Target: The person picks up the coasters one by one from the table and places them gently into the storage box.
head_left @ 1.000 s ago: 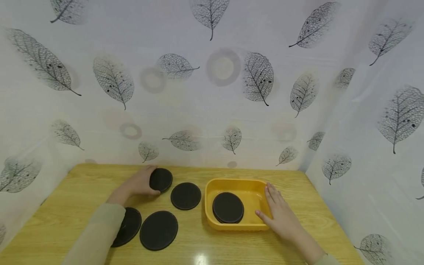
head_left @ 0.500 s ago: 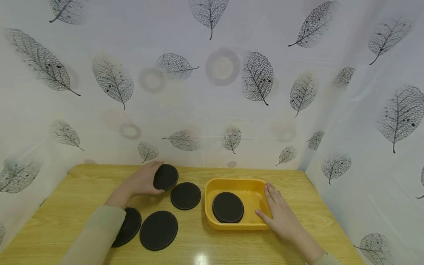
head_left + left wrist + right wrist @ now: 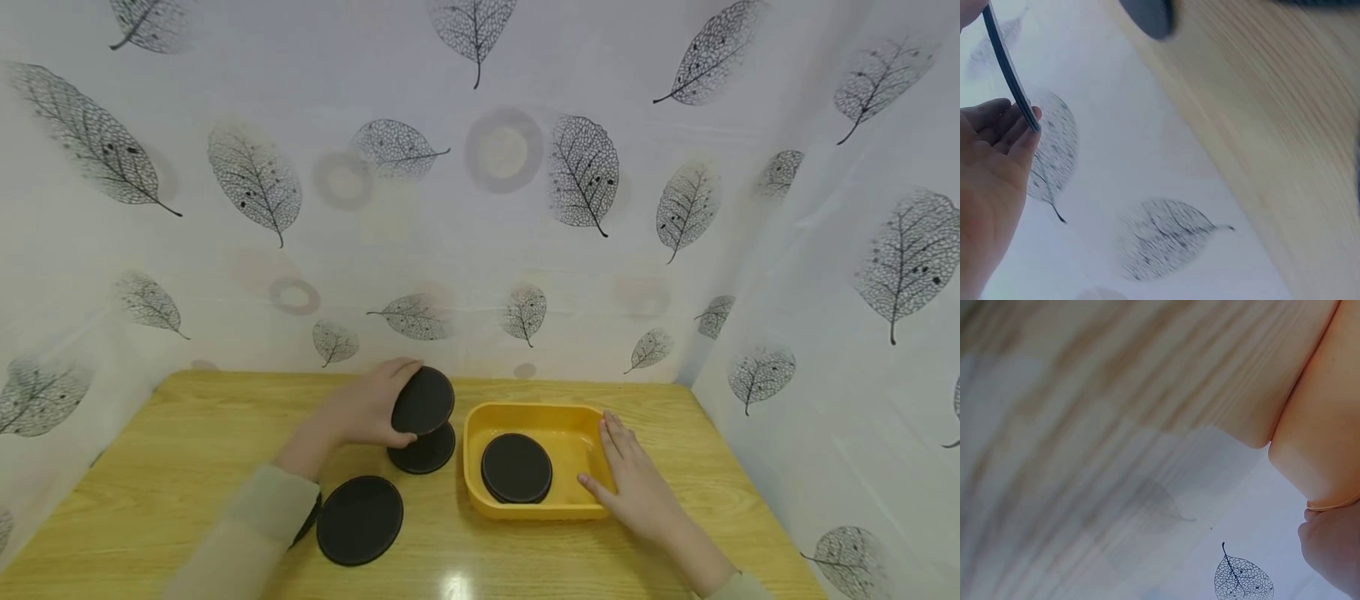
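Note:
My left hand pinches a thin black round coaster, with the thumb on its near edge and fingertips on the far one. It is held tilted above another black coaster, partly covering it. In the left wrist view the held coaster shows edge-on beside the palm. A yellow plastic tray holds a black coaster, apparently on top of another. My right hand rests against the tray's right side with straight fingers, the thumb reaching over the inside. The tray wall fills the right wrist view's right edge.
A larger black coaster lies on the wooden table at front left. Beside it another black disc is mostly hidden by my left sleeve. A white leaf-patterned cloth hangs behind the table and along its sides.
My left hand has moved right and lifted its coaster off the table at the back left, over its neighbour. The right hand and tray have stayed put.

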Demonstrator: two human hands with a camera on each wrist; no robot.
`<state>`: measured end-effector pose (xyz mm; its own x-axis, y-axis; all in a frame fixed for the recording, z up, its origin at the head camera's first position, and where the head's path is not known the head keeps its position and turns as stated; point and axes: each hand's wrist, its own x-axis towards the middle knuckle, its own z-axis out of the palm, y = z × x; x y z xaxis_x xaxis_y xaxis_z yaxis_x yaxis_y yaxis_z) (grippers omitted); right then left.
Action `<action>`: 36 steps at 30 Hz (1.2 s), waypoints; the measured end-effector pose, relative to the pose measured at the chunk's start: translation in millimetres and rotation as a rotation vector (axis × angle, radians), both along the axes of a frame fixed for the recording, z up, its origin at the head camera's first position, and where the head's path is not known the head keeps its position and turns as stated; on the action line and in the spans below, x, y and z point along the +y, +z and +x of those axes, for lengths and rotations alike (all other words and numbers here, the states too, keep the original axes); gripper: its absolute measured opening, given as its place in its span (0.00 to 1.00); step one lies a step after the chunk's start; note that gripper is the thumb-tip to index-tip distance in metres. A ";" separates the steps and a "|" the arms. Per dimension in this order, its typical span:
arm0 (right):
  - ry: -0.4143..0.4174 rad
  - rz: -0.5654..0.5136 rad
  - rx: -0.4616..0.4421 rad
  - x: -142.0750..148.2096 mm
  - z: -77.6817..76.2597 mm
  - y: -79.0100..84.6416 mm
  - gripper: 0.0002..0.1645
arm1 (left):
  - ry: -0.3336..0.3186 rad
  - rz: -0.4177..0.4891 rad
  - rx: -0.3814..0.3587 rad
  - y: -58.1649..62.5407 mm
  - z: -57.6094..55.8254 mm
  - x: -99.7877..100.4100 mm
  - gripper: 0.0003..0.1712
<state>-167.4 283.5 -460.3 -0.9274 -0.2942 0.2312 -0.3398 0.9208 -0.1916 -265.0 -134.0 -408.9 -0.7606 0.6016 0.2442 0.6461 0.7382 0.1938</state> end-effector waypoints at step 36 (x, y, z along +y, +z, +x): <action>-0.009 -0.001 -0.022 -0.1 0.6 1.7 0.52 | -0.193 -0.146 -0.113 -37.9 22.1 141.4 0.59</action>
